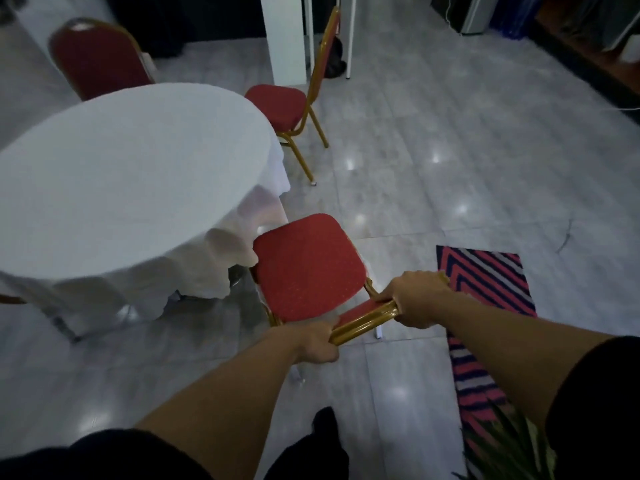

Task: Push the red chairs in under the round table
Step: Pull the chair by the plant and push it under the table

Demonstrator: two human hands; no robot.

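A round table (114,174) under a white cloth fills the left of the view. Right below me stands a red chair with a gold frame (308,268), its seat front touching the hanging cloth. My left hand (313,341) and my right hand (414,297) both grip the gold top rail of its backrest. A second red chair (277,105) stands at the table's far right edge, seat partly under the rim. A third red chair (97,57) stands behind the table, only its backrest showing.
A striped red, black and white rug (485,282) lies on the glossy tiled floor to my right. Green plant leaves (509,441) show at the bottom right. A white pillar (284,36) and dark furniture line the back.
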